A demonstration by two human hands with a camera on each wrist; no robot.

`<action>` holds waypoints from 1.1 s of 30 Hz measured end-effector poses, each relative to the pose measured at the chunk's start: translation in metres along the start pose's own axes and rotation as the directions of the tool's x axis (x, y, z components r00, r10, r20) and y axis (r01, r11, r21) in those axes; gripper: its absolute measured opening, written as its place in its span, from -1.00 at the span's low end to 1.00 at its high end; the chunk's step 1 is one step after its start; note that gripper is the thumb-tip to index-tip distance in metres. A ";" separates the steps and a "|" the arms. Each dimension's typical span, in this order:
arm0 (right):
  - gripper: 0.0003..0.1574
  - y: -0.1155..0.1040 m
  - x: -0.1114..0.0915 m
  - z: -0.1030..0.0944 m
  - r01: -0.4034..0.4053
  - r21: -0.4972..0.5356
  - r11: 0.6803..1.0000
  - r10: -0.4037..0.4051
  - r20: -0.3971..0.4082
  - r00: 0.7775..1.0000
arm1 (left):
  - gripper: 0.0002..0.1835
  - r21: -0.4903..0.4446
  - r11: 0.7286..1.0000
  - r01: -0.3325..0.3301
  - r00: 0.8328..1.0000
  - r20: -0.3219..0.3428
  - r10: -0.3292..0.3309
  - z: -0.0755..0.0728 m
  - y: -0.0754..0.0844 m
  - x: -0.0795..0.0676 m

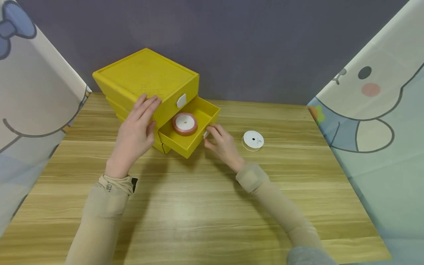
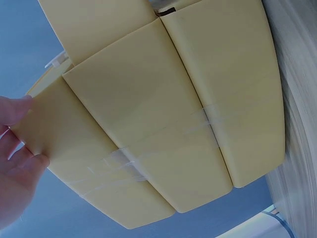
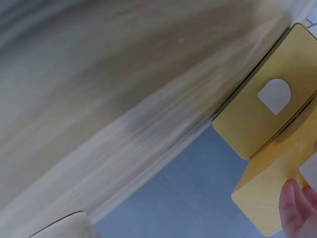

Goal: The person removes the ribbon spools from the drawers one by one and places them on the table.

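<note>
A yellow box of stacked drawers (image 1: 145, 70) stands at the back left. Its middle drawer (image 1: 212, 112) is pulled out, and a pink ribbon spool (image 1: 185, 124) with a white face lies in it. My left hand (image 1: 135, 129) rests on the top edge of the box, fingers straight over the lid. With thumb and fingertips, my right hand (image 1: 222, 145) pinches the white pull tab (image 1: 206, 134) on the open drawer's front. In the right wrist view the same tab (image 3: 311, 171) shows beside my fingertips (image 3: 290, 201).
To the right of my right hand, a white ribbon spool (image 1: 253, 140) lies on the wooden table (image 1: 185, 221). The top drawer's white tab (image 1: 181, 100) faces right. A grey-blue wall (image 1: 232, 48) rises behind, with cartoon-print cloths (image 1: 374, 132) at both sides.
</note>
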State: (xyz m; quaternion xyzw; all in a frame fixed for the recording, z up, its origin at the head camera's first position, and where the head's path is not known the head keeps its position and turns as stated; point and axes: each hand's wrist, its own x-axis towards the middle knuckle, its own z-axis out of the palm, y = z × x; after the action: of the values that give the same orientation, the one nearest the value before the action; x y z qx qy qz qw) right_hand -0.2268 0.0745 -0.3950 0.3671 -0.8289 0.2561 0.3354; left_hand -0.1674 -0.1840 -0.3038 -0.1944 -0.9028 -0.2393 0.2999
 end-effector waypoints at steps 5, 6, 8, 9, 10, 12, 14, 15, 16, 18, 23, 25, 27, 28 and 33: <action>-0.60 0.003 -0.007 -0.008 0.025 -0.024 0.999 -0.025 0.010 1.000 | -0.34 0.003 1.000 0.001 1.000 -0.006 -0.001 0.000 0.000 0.000; -0.60 0.003 -0.008 -0.010 0.030 -0.026 0.999 -0.030 0.013 0.999 | -0.34 0.003 1.000 0.001 1.000 -0.006 -0.001 0.000 0.000 0.000; -0.60 0.004 -0.011 -0.012 0.041 -0.040 0.998 -0.040 0.015 0.999 | -0.34 0.005 1.000 0.004 1.000 -0.004 -0.004 0.000 0.000 0.000; -0.60 0.005 -0.013 -0.014 0.046 -0.048 0.998 -0.045 0.015 0.999 | -0.34 0.004 1.000 0.006 1.000 -0.002 -0.006 0.000 0.000 0.001; -0.60 0.005 -0.014 -0.015 0.050 -0.055 0.997 -0.050 0.015 0.999 | -0.34 0.004 1.000 0.008 1.000 0.001 -0.008 -0.001 0.000 0.001; -0.60 0.006 -0.017 -0.018 0.057 -0.062 0.996 -0.056 0.016 0.998 | -0.34 0.002 1.000 0.011 1.000 0.008 -0.011 -0.001 0.001 0.001; -0.59 0.006 -0.020 -0.021 0.058 -0.061 0.996 -0.058 0.015 0.998 | -0.33 0.002 1.000 0.014 1.000 0.013 -0.014 -0.001 0.001 0.001; -0.58 0.007 -0.021 -0.023 0.057 -0.057 0.997 -0.056 0.015 0.998 | -0.33 0.003 1.000 0.013 1.000 0.013 -0.013 -0.001 0.001 0.001; -0.57 0.007 -0.023 -0.024 0.056 -0.057 0.997 -0.055 0.016 0.998 | -0.33 0.004 1.000 0.012 1.000 0.012 -0.012 -0.001 0.001 0.001; -0.56 0.008 -0.026 -0.027 0.055 -0.062 0.997 -0.054 0.019 0.998 | -0.33 0.006 1.000 0.010 1.000 0.010 -0.010 -0.001 0.001 0.001; -0.56 0.007 -0.030 -0.030 0.043 -0.085 0.995 -0.040 0.032 0.999 | -0.33 0.007 1.000 0.017 1.000 0.009 -0.017 -0.001 0.000 0.001; -0.54 0.006 -0.029 -0.033 0.033 -0.083 0.996 -0.029 0.043 0.999 | -0.33 0.007 1.000 0.020 1.000 0.010 -0.020 -0.001 0.001 0.001; -0.47 0.004 -0.026 -0.040 0.011 -0.080 0.997 -0.004 0.079 0.997 | -0.33 0.008 1.000 0.020 1.000 0.013 -0.020 -0.001 0.001 0.001; -0.43 0.003 -0.023 -0.045 -0.007 -0.070 0.998 0.015 0.110 0.994 | -0.33 0.009 1.000 0.019 1.000 0.014 -0.019 -0.001 0.000 0.001; -0.26 -0.009 0.007 -0.082 -0.147 -0.044 0.988 0.152 0.364 0.919 | -0.33 0.009 1.000 0.012 1.000 0.012 -0.012 0.000 0.000 0.001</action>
State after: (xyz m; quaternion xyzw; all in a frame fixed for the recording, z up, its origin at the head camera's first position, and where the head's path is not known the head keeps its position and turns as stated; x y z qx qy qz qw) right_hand -0.1932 0.1211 -0.3355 0.3414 -0.9044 0.2016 0.1575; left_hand -0.1678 -0.1841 -0.3032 -0.1890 -0.9068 -0.2362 0.2937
